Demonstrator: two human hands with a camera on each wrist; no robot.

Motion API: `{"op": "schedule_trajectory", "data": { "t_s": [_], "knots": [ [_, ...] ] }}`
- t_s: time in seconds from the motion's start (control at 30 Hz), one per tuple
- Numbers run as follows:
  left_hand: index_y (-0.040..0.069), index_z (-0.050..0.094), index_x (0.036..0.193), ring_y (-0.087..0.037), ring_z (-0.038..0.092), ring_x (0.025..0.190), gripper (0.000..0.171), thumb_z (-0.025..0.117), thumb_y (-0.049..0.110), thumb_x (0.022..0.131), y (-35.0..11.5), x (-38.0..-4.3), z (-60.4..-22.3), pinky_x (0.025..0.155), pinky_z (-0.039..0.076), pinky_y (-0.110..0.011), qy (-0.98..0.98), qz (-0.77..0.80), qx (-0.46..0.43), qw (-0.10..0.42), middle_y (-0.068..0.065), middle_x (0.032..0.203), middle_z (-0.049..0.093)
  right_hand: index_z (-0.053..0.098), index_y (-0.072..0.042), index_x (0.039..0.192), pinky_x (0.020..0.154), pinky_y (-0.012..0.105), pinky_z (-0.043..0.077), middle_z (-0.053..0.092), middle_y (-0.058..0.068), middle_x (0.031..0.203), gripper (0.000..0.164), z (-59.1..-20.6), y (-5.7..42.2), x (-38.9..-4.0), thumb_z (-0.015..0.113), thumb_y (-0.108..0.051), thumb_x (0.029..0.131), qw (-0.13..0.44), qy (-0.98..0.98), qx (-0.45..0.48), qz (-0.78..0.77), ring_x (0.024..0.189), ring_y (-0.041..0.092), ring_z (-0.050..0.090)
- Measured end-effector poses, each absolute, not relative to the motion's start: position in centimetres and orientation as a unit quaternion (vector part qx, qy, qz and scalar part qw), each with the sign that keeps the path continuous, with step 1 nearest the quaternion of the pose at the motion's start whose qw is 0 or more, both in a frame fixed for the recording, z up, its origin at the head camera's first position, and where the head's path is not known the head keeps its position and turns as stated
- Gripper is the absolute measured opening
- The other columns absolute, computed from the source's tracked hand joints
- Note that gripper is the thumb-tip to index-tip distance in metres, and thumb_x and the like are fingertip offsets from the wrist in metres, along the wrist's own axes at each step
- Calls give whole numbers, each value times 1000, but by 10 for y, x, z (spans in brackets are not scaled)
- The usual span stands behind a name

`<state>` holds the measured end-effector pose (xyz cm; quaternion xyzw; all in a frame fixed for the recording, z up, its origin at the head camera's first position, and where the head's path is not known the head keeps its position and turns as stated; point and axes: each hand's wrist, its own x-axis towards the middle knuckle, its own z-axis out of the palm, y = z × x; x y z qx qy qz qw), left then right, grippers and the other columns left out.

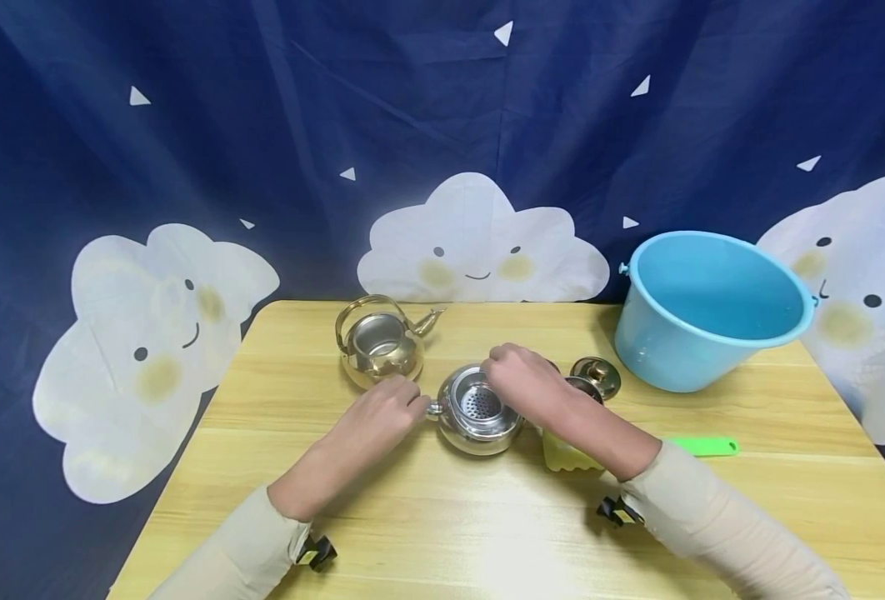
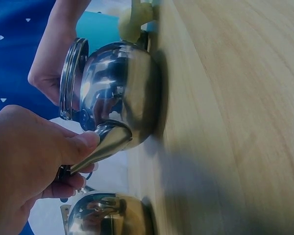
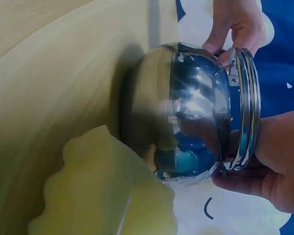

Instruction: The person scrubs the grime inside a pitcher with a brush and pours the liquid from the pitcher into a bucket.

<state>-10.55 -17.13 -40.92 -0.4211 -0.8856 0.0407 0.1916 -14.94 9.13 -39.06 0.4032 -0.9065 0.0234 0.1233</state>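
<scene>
A silver teapot [image 1: 475,419] without a lid stands mid-table, a perforated strainer [image 1: 482,403] in its mouth. My left hand [image 1: 411,407] pinches its spout [image 2: 109,141] between thumb and fingers, as the left wrist view shows close up. My right hand [image 1: 501,377] reaches over from the right and curls round the pot's rim [image 3: 245,98]; the right wrist view shows its fingers [image 3: 250,181] under that rim. The pot's belly [image 3: 196,112] rests on the wood.
A gold kettle [image 1: 379,345] stands open behind the left hand. Two lids [image 1: 596,377] lie right of the pot, a yellow sponge [image 1: 562,454] under my right forearm, a green flat piece [image 1: 705,446] further right. A blue bucket [image 1: 712,304] fills the back right corner.
</scene>
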Motion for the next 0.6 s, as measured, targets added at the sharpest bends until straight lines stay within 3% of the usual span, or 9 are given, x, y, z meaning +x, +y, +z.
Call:
{"op": "schedule_trajectory", "data": {
  "t_s": [0.6],
  "knots": [
    [6, 76, 101, -15, 67, 86, 14, 79, 3, 87, -170, -105, -407, 84, 59, -27, -885, 48, -421, 194, -6, 92, 73, 78, -3, 93, 65, 23, 60, 69, 6, 81, 17, -383, 89, -151, 74, 9, 83, 89, -914, 390, 66, 72, 14, 63]
  ]
}}
